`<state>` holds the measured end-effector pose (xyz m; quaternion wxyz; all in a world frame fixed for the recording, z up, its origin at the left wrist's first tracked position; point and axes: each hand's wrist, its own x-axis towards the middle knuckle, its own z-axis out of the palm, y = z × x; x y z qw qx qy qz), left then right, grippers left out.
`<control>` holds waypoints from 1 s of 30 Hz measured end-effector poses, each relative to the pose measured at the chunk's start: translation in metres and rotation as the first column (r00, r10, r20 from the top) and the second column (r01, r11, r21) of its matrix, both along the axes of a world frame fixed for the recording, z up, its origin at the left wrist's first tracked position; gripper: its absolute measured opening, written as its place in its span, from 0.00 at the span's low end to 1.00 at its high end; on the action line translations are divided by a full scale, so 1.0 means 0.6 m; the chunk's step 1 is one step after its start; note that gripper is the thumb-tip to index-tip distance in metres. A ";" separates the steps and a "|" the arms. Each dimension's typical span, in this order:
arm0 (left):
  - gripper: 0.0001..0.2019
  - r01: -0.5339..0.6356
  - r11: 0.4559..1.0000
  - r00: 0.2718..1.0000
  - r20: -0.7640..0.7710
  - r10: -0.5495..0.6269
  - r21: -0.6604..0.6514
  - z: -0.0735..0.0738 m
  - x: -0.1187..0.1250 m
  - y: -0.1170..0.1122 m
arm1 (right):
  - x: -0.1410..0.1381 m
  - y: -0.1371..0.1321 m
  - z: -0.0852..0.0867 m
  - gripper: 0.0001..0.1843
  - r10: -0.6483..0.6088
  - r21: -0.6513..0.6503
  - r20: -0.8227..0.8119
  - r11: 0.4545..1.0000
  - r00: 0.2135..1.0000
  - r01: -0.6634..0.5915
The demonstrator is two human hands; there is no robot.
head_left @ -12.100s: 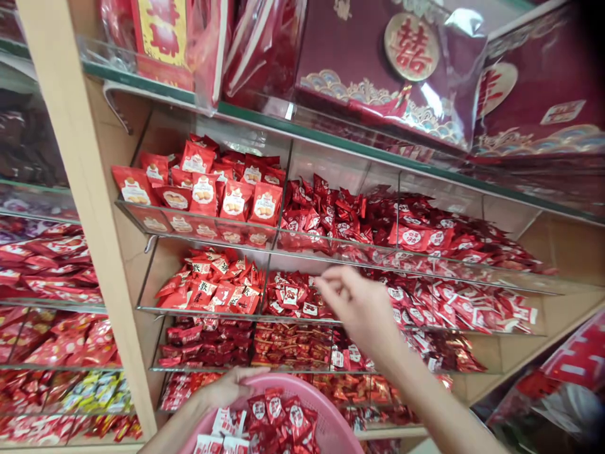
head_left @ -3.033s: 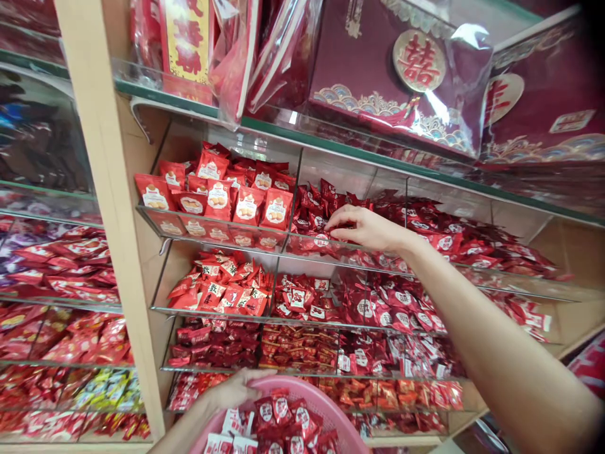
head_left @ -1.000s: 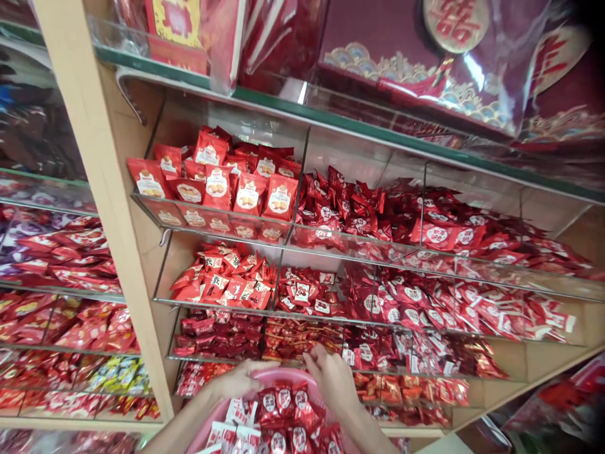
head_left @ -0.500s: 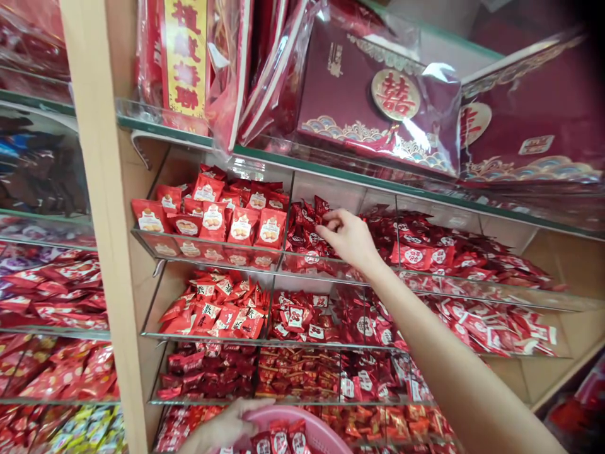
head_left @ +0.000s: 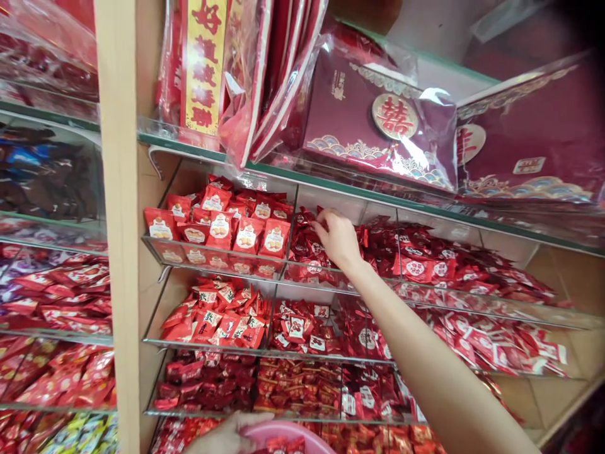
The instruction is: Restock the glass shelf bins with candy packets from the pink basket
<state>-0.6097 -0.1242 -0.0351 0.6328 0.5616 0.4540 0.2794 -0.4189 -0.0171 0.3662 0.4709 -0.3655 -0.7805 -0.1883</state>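
My right hand (head_left: 338, 238) reaches into an upper shelf compartment of dark red wrapped candies (head_left: 312, 265). Its thumb and fingertips are pinched together on a small dark red wrapped candy (head_left: 309, 221), partly covered by the fingers. Low in the view, my left hand (head_left: 232, 435) grips the rim of a pink plastic basket (head_left: 295, 430), with the thumb along the edge. Several red wrapped candies (head_left: 283, 445) lie in the basket, mostly cut off by the bottom of the picture.
Left of my right hand are larger red cookie packets (head_left: 220, 230). More red candies (head_left: 212, 315) fill the tiers below, behind clear fronts. Overhead, a glass shelf edge (head_left: 378, 197) carries maroon gift bags (head_left: 359, 113). A wooden post (head_left: 120, 252) stands at the left.
The view has tilted slightly up and left, so the shelves appear lower and further right. My right hand has moved slightly left within its compartment. Less of the basket shows.
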 end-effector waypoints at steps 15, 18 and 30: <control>0.34 0.057 0.998 0.998 0.002 -0.057 -0.013 0.009 -0.002 0.003 | 0.076 -0.190 -0.239 0.14 0.150 -0.534 -0.718 0.508 0.680 -0.676; 0.34 0.077 0.996 0.997 0.005 -0.077 -0.033 0.013 -0.003 0.001 | 0.068 -0.186 -0.352 0.15 0.072 -0.651 -0.710 0.313 0.701 -0.691; 0.33 0.087 0.996 0.996 0.038 -0.087 -0.003 0.018 -0.001 -0.001 | 0.048 -0.148 -0.578 0.06 0.314 -0.905 -0.301 0.203 0.901 -0.373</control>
